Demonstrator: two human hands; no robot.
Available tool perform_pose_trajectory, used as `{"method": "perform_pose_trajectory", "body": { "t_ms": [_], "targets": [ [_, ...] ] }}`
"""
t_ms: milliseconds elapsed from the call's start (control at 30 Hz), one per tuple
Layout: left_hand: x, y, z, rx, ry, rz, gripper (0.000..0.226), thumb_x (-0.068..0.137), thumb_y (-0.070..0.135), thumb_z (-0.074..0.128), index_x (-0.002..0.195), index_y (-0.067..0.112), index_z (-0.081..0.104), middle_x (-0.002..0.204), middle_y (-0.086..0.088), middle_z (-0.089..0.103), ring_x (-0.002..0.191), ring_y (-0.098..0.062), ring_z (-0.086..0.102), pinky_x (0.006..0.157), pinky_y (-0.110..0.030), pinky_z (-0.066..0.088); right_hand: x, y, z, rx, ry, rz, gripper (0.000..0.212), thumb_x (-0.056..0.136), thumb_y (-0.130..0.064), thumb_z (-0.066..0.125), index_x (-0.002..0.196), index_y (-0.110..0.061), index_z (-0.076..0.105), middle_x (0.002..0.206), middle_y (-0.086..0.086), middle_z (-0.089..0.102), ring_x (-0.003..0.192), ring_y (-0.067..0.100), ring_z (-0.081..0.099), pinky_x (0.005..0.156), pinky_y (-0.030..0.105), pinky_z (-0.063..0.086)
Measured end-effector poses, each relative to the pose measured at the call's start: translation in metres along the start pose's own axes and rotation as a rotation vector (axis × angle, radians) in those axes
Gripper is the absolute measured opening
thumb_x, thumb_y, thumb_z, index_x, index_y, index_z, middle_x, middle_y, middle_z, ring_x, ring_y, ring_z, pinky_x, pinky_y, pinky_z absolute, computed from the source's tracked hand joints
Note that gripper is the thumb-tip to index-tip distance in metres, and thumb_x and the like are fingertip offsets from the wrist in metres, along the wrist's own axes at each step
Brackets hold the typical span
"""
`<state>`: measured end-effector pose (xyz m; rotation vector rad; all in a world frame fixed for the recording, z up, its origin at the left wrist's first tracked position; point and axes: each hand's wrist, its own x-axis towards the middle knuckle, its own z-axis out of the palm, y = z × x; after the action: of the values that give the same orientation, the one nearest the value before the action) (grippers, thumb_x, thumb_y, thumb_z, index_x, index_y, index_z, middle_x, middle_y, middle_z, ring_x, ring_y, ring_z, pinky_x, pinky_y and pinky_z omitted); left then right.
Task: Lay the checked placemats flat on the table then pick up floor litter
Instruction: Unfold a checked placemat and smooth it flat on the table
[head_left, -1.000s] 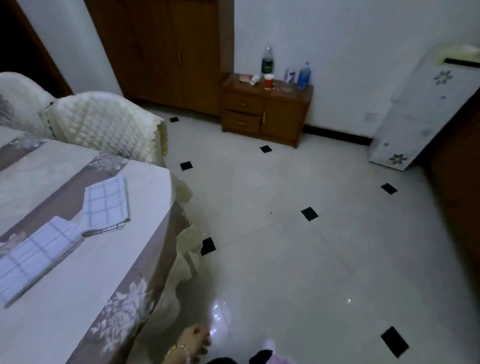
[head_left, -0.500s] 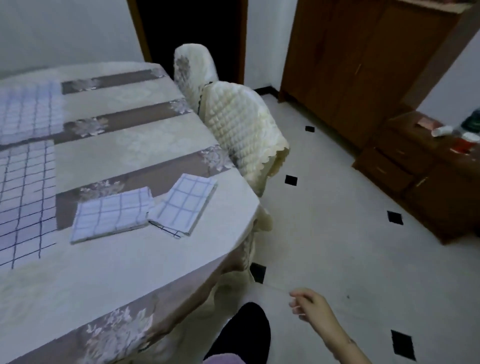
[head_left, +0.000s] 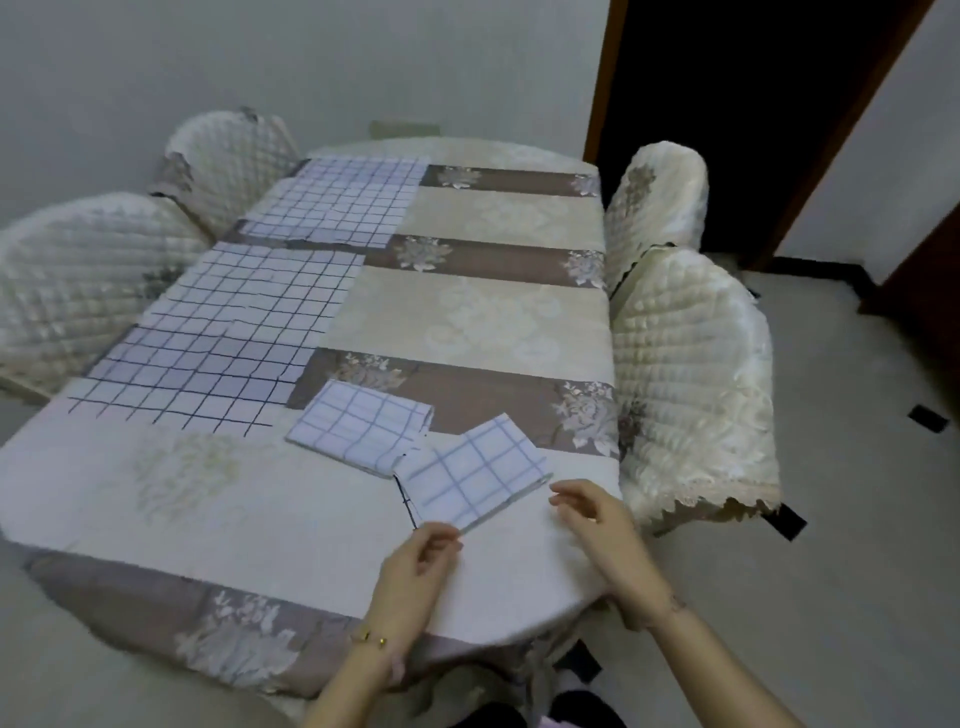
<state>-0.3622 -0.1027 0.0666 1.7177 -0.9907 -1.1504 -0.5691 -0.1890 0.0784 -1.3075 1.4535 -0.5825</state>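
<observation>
Surface (head_left: 467, 322), an oval one under a beige-and-brown floral tablecloth, carries four white placemats w/ dark blue checks. Two lie opened flat along its left side: the far flat placemat (head_left: 337, 202) and the near flat placemat (head_left: 223, 332), edges close together. Two are folded small nr the front right. The folded placemat (head_left: 358, 426) sits just right of the near flat one, and the nearest folded placemat (head_left: 472, 478) lies beside it, touching or slightly overlapping its corner.

Left hand (head_left: 415, 571), w/ a thin gold bracelet (head_left: 370, 638) at the wrist, has curled fingers at the nearest folded placemat's front corner. Frame is too blurred to tell whether its grip has the cloth pinched or is only touching. Right hand (head_left: 597, 519) hovers just beside that mat's right corner, fingers loose and spread, grip holding nothing.

Cream quilted chair covers (head_left: 691, 384) flank both sides, over a pale tile floor (head_left: 831, 519).
</observation>
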Motion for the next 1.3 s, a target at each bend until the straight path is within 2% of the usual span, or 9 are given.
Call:
{"method": "perform_pose_trajectory", "body": {
  "t_ms": [167, 267, 433, 533, 633, 833, 1000, 1100, 1300],
  "targets": [
    [0.044, 0.005, 0.003, 0.130, 0.370, -0.250, 0.046, 0.087, 0.014, 0.058, 0.131, 0.007, 0.046, 0.129, -0.012, 0.051, 0.118, -0.025, 0.049, 0.098, -0.033, 0.038, 0.058, -0.029, -0.010, -0.250, -0.077, -0.117, 0.043, 0.101, -0.007, 0.057, 0.144, -0.005, 0.056, 0.131, 0.002, 0.061, 0.120, 0.017, 0.054, 0.100, 0.028, 0.040],
    [0.046, 0.015, 0.014, 0.060, 0.398, -0.316, 0.045, 0.085, 0.011, 0.060, 0.128, 0.003, 0.046, 0.110, -0.007, 0.056, 0.103, -0.021, 0.053, 0.079, -0.023, 0.043, 0.087, -0.032, -0.006, -0.267, -0.137, -0.048, 0.049, 0.101, -0.014, 0.061, 0.147, 0.000, 0.050, 0.143, 0.014, 0.061, 0.131, 0.031, 0.058, 0.107, 0.037, 0.046],
    [0.050, 0.020, 0.027, 0.056, 0.466, -0.389, 0.052, 0.081, 0.011, 0.066, 0.127, 0.001, 0.044, 0.113, -0.011, 0.054, 0.094, -0.022, 0.052, 0.080, -0.027, 0.043, 0.107, -0.017, 0.000, -0.228, -0.238, 0.036, 0.015, 0.099, -0.010, 0.063, 0.107, -0.001, 0.072, 0.097, 0.011, 0.068, 0.100, 0.031, 0.067, 0.088, 0.037, 0.050],
    [0.051, 0.025, 0.032, 0.028, 0.468, -0.457, 0.021, 0.081, 0.015, 0.066, 0.098, 0.009, 0.057, 0.096, -0.012, 0.061, 0.085, -0.023, 0.054, 0.075, -0.029, 0.044, 0.107, -0.012, -0.003, -0.178, -0.268, 0.067, 0.016, 0.098, -0.005, 0.065, 0.082, -0.008, 0.069, 0.083, 0.005, 0.067, 0.092, 0.025, 0.061, 0.081, 0.032, 0.045],
    [0.048, 0.029, 0.035, -0.042, 0.486, -0.383, 0.032, 0.083, 0.010, 0.063, 0.059, 0.017, 0.043, 0.060, -0.001, 0.044, 0.059, -0.016, 0.041, 0.051, -0.026, 0.028, 0.102, -0.013, -0.010, -0.108, -0.271, 0.098, 0.017, 0.097, 0.000, 0.064, 0.085, 0.010, 0.068, 0.088, 0.027, 0.070, 0.090, 0.023, 0.057, 0.071, 0.032, 0.044],
    [0.037, 0.038, 0.024, -0.238, 0.472, -0.219, 0.013, 0.086, 0.006, 0.061, 0.078, 0.007, 0.051, 0.064, -0.001, 0.048, 0.059, -0.014, 0.044, 0.042, -0.010, 0.035, 0.080, -0.037, -0.027, 0.160, -0.333, 0.129, 0.010, 0.101, -0.002, 0.061, 0.098, 0.007, 0.063, 0.086, 0.031, 0.063, 0.068, 0.018, 0.068, 0.050, 0.015, 0.060],
    [0.020, 0.058, 0.026, 0.192, 0.625, 0.052, 0.042, 0.082, 0.017, 0.065, 0.119, 0.017, 0.047, 0.111, 0.004, 0.048, 0.101, -0.010, 0.047, 0.085, -0.019, 0.038, 0.056, -0.062, -0.032, 0.318, -0.332, 0.031, 0.014, 0.101, 0.000, 0.059, 0.093, -0.010, 0.064, 0.070, -0.005, 0.077, 0.059, 0.002, 0.074, 0.055, 0.016, 0.062],
    [0.007, 0.090, 0.034, 0.362, 0.367, 0.303, 0.047, 0.077, 0.048, 0.056, 0.120, 0.033, 0.046, 0.116, 0.026, 0.046, 0.108, 0.014, 0.040, 0.089, 0.001, 0.025, 0.043, -0.077, -0.028, 0.314, -0.346, -0.053, 0.017, 0.101, 0.002, 0.059, 0.090, -0.011, 0.064, 0.063, -0.008, 0.077, 0.061, 0.001, 0.074, 0.058, 0.017, 0.064],
    [0.007, 0.122, 0.051, -0.048, 0.209, 0.272, 0.036, 0.076, 0.037, 0.064, 0.112, 0.037, 0.058, 0.111, 0.018, 0.065, 0.105, 0.006, 0.058, 0.089, -0.013, 0.046, 0.020, -0.100, -0.023, 0.343, -0.485, -0.143, 0.024, 0.107, -0.017, 0.051, 0.113, -0.010, 0.073, 0.103, 0.010, 0.082, 0.096, 0.019, 0.078, 0.086, 0.029, 0.065]
  ]
}}
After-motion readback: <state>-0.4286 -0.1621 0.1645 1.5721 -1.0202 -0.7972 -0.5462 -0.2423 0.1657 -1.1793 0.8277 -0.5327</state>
